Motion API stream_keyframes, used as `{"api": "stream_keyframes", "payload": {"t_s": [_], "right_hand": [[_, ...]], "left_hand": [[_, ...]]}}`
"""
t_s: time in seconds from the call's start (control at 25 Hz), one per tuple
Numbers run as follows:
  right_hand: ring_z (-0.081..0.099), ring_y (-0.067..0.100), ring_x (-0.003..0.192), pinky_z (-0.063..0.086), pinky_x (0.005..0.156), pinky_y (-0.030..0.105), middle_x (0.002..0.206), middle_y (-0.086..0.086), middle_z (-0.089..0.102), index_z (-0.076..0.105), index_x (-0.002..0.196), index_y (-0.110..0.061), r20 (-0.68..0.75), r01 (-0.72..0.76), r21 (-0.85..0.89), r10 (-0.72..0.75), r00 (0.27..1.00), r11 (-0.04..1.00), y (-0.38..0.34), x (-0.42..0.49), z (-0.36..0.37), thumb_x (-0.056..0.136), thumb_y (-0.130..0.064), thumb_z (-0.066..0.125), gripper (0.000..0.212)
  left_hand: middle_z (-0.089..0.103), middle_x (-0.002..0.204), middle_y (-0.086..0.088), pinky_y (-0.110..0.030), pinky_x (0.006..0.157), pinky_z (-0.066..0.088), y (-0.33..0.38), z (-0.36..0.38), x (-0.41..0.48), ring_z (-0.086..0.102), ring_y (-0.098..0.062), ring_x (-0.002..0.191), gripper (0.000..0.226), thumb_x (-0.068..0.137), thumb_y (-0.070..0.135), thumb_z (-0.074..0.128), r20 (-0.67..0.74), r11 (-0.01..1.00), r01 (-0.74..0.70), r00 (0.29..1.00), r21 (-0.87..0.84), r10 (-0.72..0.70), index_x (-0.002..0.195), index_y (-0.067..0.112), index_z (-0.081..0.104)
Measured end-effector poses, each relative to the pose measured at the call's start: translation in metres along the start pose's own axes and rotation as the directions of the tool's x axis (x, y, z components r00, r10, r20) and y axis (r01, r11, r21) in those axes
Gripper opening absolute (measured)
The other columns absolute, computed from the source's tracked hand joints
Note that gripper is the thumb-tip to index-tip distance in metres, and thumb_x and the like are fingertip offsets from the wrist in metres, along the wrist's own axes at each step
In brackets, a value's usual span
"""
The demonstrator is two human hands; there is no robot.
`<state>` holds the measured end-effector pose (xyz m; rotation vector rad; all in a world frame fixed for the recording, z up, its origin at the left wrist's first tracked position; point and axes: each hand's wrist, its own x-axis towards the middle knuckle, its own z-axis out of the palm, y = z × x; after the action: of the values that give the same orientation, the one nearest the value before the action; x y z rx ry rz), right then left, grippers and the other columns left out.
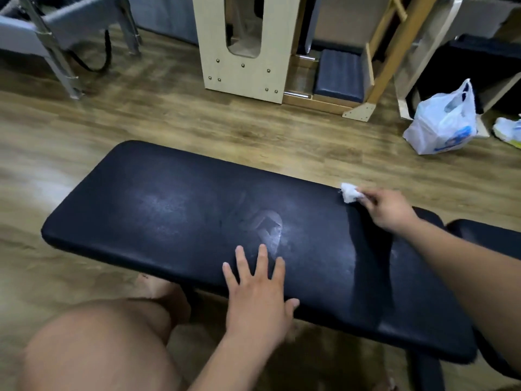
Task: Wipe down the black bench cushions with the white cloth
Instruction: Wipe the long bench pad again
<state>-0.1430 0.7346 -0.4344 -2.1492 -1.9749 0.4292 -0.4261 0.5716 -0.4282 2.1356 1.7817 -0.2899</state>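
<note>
Right hand [390,211] pinches white cloth [349,193] at black cushion [169,207] far edge; left hand [258,294] flat on it, fingers spread; bag [442,125] upper right, contents unclear.

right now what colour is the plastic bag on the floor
White with blue print, plastic bag, head view.

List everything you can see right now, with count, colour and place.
bench cushion: 1, black, centre, dusty smears on top
second cushion: 1, black, right edge
white cloth: 1, white, wadded, at the bench cushion's far right edge
plastic bag: 1, white, on the floor, far right
wooden stand: 1, pale, top centre
floor: 1, brown wood
left hand: 1, flat on the bench cushion's near edge
right hand: 1, pinches the white cloth
</note>
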Motion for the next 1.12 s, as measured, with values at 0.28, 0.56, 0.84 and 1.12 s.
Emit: {"api": "stream_keyframes", "payload": {"t_s": [0.28, 0.56, 0.84, 1.12], "right_hand": [[0.062, 0.030, 0.113, 0.051, 0.084, 0.038, 0.126, 0.007, 0.065, 0.066, 0.122, -0.026, -0.059, 0.025, -0.157, -0.035, 0.998, 0.987, -0.025, -0.108, 0.018, 0.092, -0.027, 0.061, 0.030], [0.069, 0.012, 0.090, 0.054, 0.074, 0.023, 0.102, -0.009, 0.071, 0.056, 0.096, -0.056, 0.269, 0.118, 0.006, -0.116, 0.956, 0.993, -0.055, -0.265, 0.033, 0.092, -0.050, 0.045, 0.013], [0.066, 0.001, 0.085, 0.046, 0.075, 0.019, 0.088, -0.013, 0.074, 0.073, 0.098, -0.026, 0.017, -0.048, 0.216, 0.045, 0.999, 0.975, -0.058, -0.237, -0.017, 0.092, -0.019, 0.062, 0.014], [0.052, 0.028, 0.081, 0.040, 0.074, 0.029, 0.092, 0.012, 0.048, 0.068, 0.112, -0.020, -0.307, 0.095, -0.069, -0.111, 0.945, 0.993, -0.053, -0.030, -0.049, 0.093, -0.019, 0.058, 0.022]], "left_hand": [[-0.011, 0.165, -0.004, -0.064, 0.117, 0.008, -0.023, -0.011, 0.013, -0.010, -0.049, 0.147, 0.077, 0.097, 0.062, 0.036, 0.070, 0.992, -0.079, 0.995, 0.093, 0.073, 0.156, 0.030, -0.003], [-0.010, 0.166, -0.002, -0.057, 0.118, 0.016, -0.040, -0.012, 0.008, -0.005, -0.046, 0.148, 0.083, 0.096, 0.060, 0.044, 0.085, 0.966, -0.191, 0.980, 0.176, 0.178, 0.156, 0.030, -0.004], [-0.013, 0.165, -0.006, -0.059, 0.119, 0.012, -0.041, -0.009, 0.002, -0.009, -0.045, 0.148, 0.087, 0.094, 0.058, 0.050, 0.084, 0.971, -0.200, 0.978, 0.130, 0.190, 0.156, 0.030, -0.003], [-0.018, 0.164, -0.005, -0.057, 0.120, 0.006, -0.050, -0.008, 0.002, -0.016, -0.041, 0.148, 0.086, 0.096, 0.057, 0.047, 0.111, 0.968, -0.226, 0.971, 0.110, 0.214, 0.155, 0.032, -0.009]]}}
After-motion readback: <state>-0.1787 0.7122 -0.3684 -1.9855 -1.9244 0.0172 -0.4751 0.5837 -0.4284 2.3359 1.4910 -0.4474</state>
